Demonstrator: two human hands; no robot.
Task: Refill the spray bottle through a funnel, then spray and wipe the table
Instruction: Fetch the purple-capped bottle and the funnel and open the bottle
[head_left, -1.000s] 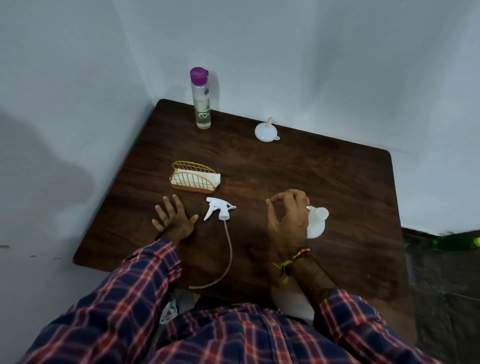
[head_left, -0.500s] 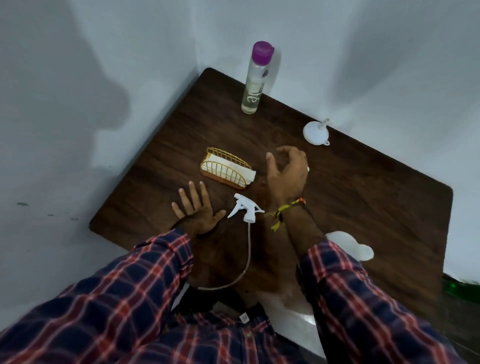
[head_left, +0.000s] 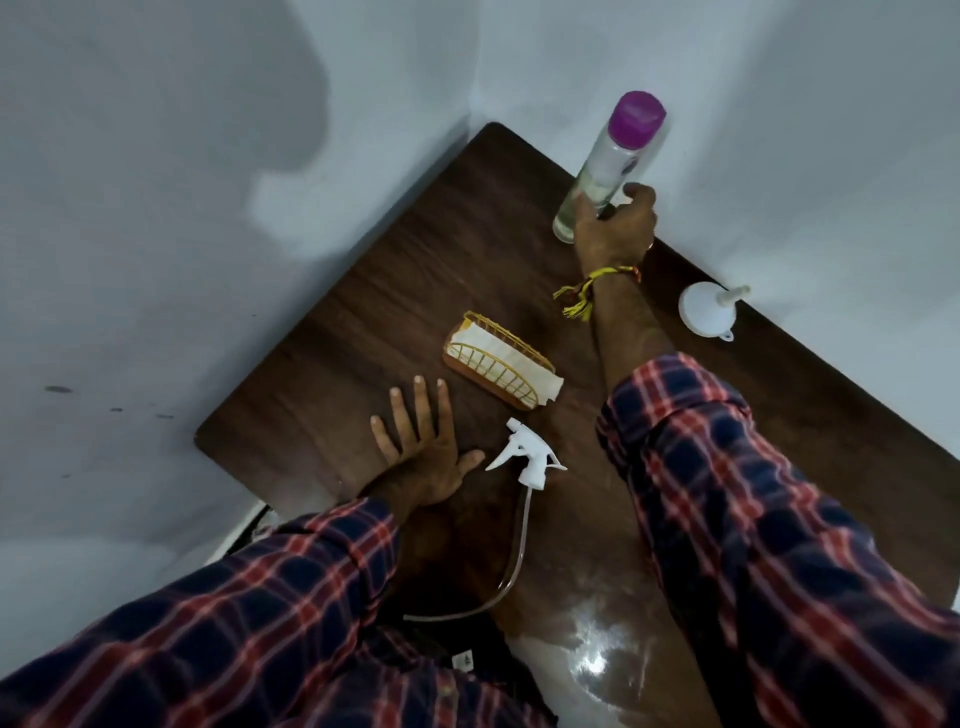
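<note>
1. We see the right hand (head_left: 615, 226) out at the far corner of the table (head_left: 810, 415), thumb and fingers curled round the lower half of the bottle (head_left: 605, 166)
2. The bottle stands upright by the wall, purple cap (head_left: 638, 115) on, a little pale liquid at its base
3. The left hand (head_left: 423, 447) lies flat on the wood near the front edge, fingers spread and straight, holding nothing
4. Just beside its thumb lies the sprayer (head_left: 530, 457) on its side, its clear tube (head_left: 511, 566) curving back off the table edge towards us
5. Between the hands sits the wire holder (head_left: 501, 366) with white napkins in it
6. The funnel (head_left: 707, 312) rests mouth down near the wall, well apart from the bottle, spout up
7. A yellow thread band (head_left: 587, 291) circles the right wrist, plaid sleeves (head_left: 727, 509) on both arms
</note>
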